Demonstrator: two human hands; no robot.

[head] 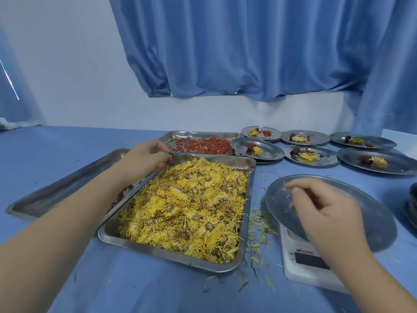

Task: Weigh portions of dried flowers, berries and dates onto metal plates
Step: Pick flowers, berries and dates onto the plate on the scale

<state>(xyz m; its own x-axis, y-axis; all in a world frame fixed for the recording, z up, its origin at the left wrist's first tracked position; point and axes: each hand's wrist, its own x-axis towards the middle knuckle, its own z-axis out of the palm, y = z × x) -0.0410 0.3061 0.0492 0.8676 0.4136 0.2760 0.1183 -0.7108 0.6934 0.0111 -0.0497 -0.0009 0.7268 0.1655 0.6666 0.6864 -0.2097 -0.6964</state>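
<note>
A steel tray [108,233] heaped with yellow dried flowers [191,206] lies in the middle. Behind it sits a tray [171,135] of red berries [203,145]; a third tray [45,199] on the left holds dark dates, mostly hidden by my arm. My left hand [146,159] pinches a dark date [172,159] above the flower tray's far left corner. My right hand [325,206] hovers, blurred, over a bare round metal plate [372,227] standing on a white scale [302,265]. Its fingers are curled; whether they hold anything is unclear.
Several filled metal plates [257,150] with flowers, dates and berries stand at the back right. A dark stack of plates [411,206] sits at the right edge. Loose petals [257,233] litter the blue tablecloth [67,141] between tray and scale. A blue curtain hangs behind.
</note>
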